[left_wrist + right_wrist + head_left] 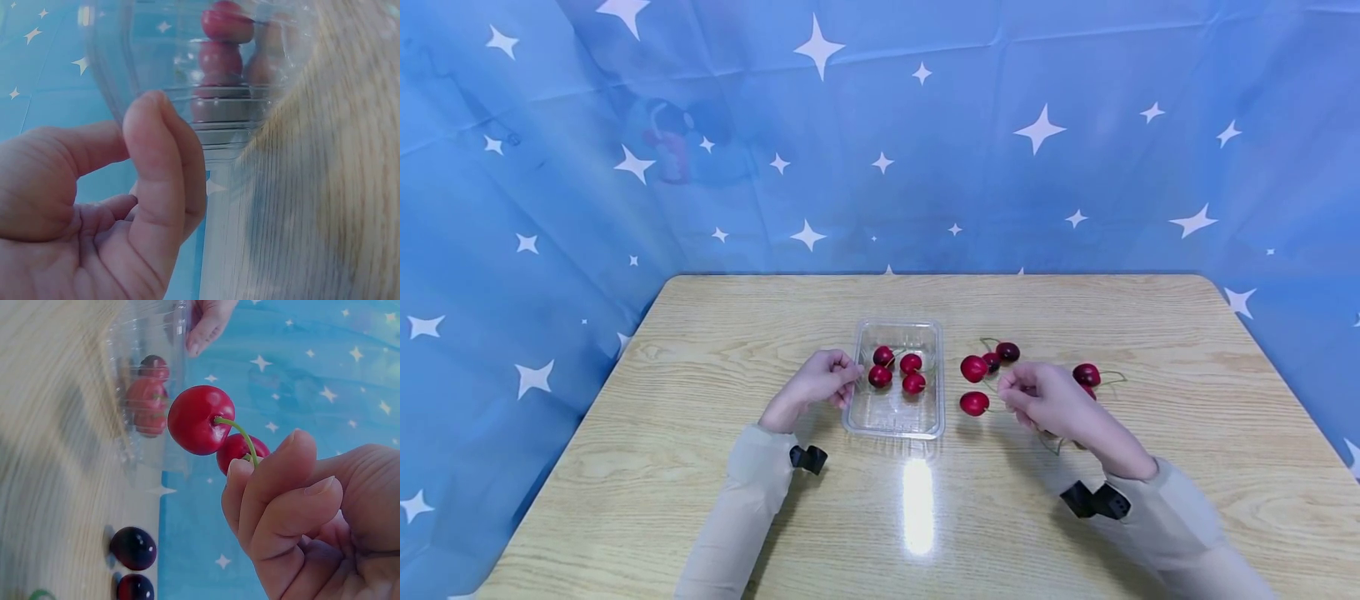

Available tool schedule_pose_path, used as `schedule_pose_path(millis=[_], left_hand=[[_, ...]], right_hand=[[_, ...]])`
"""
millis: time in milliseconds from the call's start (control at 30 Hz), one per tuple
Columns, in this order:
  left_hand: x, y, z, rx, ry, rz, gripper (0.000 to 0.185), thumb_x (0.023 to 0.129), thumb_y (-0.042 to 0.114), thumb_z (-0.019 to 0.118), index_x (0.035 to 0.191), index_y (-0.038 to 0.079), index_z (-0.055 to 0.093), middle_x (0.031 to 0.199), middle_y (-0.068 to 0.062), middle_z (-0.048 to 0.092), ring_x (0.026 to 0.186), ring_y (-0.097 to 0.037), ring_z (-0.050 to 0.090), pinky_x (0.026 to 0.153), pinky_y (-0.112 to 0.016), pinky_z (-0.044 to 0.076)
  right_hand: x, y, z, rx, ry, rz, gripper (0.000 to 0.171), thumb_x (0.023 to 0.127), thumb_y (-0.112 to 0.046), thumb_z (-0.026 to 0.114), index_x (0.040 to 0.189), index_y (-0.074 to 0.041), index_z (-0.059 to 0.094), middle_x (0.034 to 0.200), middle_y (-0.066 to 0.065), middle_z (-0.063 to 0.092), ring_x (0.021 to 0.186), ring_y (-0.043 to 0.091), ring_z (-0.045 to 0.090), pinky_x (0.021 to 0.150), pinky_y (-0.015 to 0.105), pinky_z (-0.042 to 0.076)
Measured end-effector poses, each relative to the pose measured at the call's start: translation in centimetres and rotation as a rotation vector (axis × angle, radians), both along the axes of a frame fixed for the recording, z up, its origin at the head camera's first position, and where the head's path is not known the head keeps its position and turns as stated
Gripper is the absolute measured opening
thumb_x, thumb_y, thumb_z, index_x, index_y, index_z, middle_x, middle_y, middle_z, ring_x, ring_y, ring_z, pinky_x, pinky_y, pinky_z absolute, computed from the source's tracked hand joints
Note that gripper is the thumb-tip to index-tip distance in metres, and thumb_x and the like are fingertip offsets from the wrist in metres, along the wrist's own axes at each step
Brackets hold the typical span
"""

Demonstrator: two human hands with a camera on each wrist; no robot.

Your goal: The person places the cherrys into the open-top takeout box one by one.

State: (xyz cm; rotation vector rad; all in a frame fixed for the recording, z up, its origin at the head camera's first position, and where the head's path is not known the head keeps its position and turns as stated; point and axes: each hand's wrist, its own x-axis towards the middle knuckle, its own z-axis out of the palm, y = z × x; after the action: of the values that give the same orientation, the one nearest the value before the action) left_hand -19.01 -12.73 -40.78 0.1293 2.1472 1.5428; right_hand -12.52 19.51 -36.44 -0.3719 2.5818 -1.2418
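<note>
- Cherry (200,419), pinched by its stem in the right hand (1048,400), hangs just right of the tray (895,421).
- Left hand (822,379) touches the tray's left wall with loosely curled fingers, gripping nothing.
- Four cherries lie in the tray; several more wait on the tabletop (700,467).

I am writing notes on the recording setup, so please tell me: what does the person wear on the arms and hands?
Both arms are covered by long, loose sleeves of pale beige fabric, left sleeve and right sleeve. A small black device is attached at each wrist, the left wrist device and the right wrist device. The left hand and right hand are bare: no gloves or rings show.
</note>
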Motion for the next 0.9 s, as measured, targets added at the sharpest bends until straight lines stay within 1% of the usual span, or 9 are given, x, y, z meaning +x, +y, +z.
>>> schedule_pose_path(millis=[167, 367, 567, 733, 833, 900], left_hand=[[0.0, 0.0, -0.3, -0.009, 0.006, 0.014, 0.017, 0.096, 0.013, 0.053, 0.091, -0.004, 0.052, 0.061, -0.003, 0.053, 0.048, -0.011, 0.054, 0.046, -0.021, 0.05], [0.1, 0.2, -0.2, -0.001, 0.007, 0.031, 0.015, 0.096, 0.011, 0.054, 0.088, -0.001, 0.052, 0.06, -0.003, 0.053, 0.048, -0.01, 0.054, 0.046, -0.019, 0.05], [0.0, 0.2, -0.2, -0.004, 0.005, 0.03, 0.015, 0.096, 0.011, 0.054, 0.087, -0.001, 0.052, 0.06, -0.004, 0.053, 0.047, -0.011, 0.054, 0.045, -0.019, 0.05], [-0.1, 0.1, -0.2, -0.002, -0.015, 0.026, 0.016, 0.096, 0.011, 0.054, 0.087, -0.002, 0.052, 0.061, -0.004, 0.053, 0.048, -0.011, 0.054, 0.046, -0.021, 0.051], [-0.1, 0.1, 0.1, -0.001, -0.025, 0.016, 0.015, 0.096, 0.009, 0.053, 0.088, -0.004, 0.052, 0.061, -0.005, 0.053, 0.048, -0.012, 0.054, 0.047, -0.021, 0.051], [0.2, 0.2, 0.8, -0.003, -0.023, 0.01, 0.015, 0.096, 0.008, 0.052, 0.089, -0.006, 0.052, 0.061, -0.006, 0.053, 0.048, -0.011, 0.054, 0.047, -0.021, 0.051]], right_hand=[[-0.3, -0.9, 0.3, -0.012, 0.036, 0.022, 0.008, 0.093, -0.001, 0.053, 0.085, -0.001, 0.056, 0.059, 0.002, 0.051, 0.049, 0.021, 0.052, 0.041, 0.022, 0.038], [-0.7, -1.9, 0.7, -0.009, 0.053, 0.036, 0.007, 0.092, 0.0, 0.054, 0.085, -0.001, 0.057, 0.059, 0.001, 0.051, 0.05, 0.024, 0.054, 0.042, 0.023, 0.039], [-1.3, -3.1, 0.5, -0.019, 0.069, 0.074, 0.01, 0.091, 0.001, 0.055, 0.082, -0.003, 0.057, 0.056, 0.0, 0.051, 0.049, 0.022, 0.054, 0.046, 0.024, 0.042], [-2.0, -3.9, 0.3, -0.021, 0.086, 0.101, 0.013, 0.092, 0.0, 0.055, 0.079, -0.005, 0.057, 0.054, -0.001, 0.05, 0.049, 0.027, 0.056, 0.046, 0.024, 0.04], [-2.2, -4.3, 0.2, -0.031, 0.079, 0.101, 0.013, 0.091, 0.0, 0.055, 0.079, -0.004, 0.057, 0.054, 0.0, 0.05, 0.047, 0.024, 0.054, 0.045, 0.024, 0.039], [-2.3, -4.6, 0.2, -0.033, 0.075, 0.1, 0.013, 0.091, 0.0, 0.055, 0.079, -0.003, 0.057, 0.054, 0.0, 0.05, 0.047, 0.021, 0.054, 0.046, 0.024, 0.04]])
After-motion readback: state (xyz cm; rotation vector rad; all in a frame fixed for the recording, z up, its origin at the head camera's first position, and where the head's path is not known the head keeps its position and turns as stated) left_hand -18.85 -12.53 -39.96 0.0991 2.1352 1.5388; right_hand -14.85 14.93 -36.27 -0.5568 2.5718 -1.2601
